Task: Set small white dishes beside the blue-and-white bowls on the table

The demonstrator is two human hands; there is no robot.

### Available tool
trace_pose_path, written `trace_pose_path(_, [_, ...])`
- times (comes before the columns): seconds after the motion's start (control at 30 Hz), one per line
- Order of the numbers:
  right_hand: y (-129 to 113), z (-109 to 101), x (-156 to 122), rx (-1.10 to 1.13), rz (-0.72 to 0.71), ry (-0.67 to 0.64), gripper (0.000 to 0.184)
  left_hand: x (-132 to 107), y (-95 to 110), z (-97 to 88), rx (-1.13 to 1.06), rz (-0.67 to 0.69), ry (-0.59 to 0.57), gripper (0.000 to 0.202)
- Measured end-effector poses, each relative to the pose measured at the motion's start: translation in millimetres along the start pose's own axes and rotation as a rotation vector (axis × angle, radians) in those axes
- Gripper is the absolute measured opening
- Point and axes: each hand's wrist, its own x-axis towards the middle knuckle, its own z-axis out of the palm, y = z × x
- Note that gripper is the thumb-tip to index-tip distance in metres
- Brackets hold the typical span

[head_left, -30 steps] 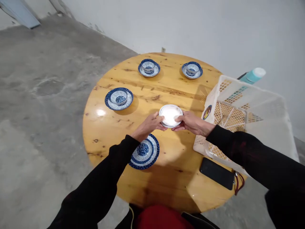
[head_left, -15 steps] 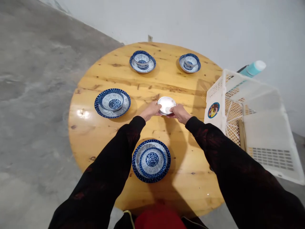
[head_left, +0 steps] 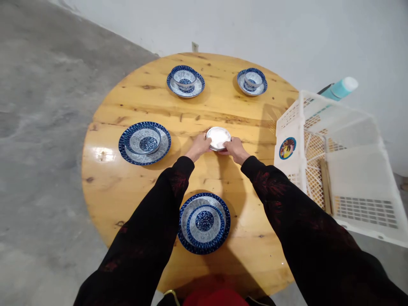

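A small white dish point(head_left: 218, 138) sits near the middle of the round wooden table point(head_left: 108, 187). My left hand point(head_left: 199, 146) grips its left rim and my right hand point(head_left: 235, 148) grips its right rim, fingers curled round the edge. Both arms in black sleeves reach out over the table. Just in front of me lies a blue-and-white plate with a smaller plate stacked on it point(head_left: 204, 222).
Blue-patterned bowls on saucers stand at the left point(head_left: 144, 142), far left-centre point(head_left: 185, 80) and far right-centre point(head_left: 252, 80). A white plastic crate point(head_left: 338, 161) sits at the table's right edge. A teal bottle point(head_left: 341, 88) shows behind it. Grey concrete floor and a white wall surround the table.
Both hands carried the white dish away from me toward the table's centre. The view shifted, so the stacked plates now lie nearer me and the black phone is out of sight.
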Motion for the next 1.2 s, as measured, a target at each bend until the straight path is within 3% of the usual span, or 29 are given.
trace_pose_path(0.17, [-2, -1, 4, -0.083, -0.023, -0.014, 0.016, 5, -3, -1.4, -0.006, 0.053, 0.031, 0.024])
trace_pose_path(0.23, [-3, -6, 4, -0.257, -0.051, 0.007, 0.016, 4, -5, -4.7, -0.027, 0.054, 0.025, 0.024])
trace_pose_path(0.33, [-8, -18, 2, -0.618, -0.187, 0.151, 0.021, -4, -8, -15.5, -0.061, 0.072, 0.021, 0.024])
trace_pose_path(0.4, [-13, -25, 0, -0.794, -0.271, 0.242, 0.020, -16, -12, -25.8, -0.071, 0.109, 0.045, 0.023])
trace_pose_path(0.47, [-17, -29, -2, -0.878, -0.286, 0.253, 0.020, -33, -16, -36.5, -0.069, 0.136, 0.079, 0.024])
trace_pose_path(0.73, [-7, -24, 13, -0.878, -0.298, 0.174, 0.019, -116, -41, -59.0, -0.048, 0.129, 0.134, 0.030])
trace_pose_path(0.97, [13, -24, 28, -0.822, -0.390, 0.188, 0.025, -165, -53, -70.3, -0.010, 0.158, 0.225, 0.033])
trace_pose_path(1.1, [11, -23, 19, -0.799, -0.395, 0.203, 0.027, -194, -62, -75.4, 0.017, 0.137, 0.288, 0.035])
trace_pose_path(1.2, [5, -24, -4, -0.752, -0.345, 0.231, 0.026, -222, -68, -71.8, 0.026, 0.136, 0.332, 0.035])
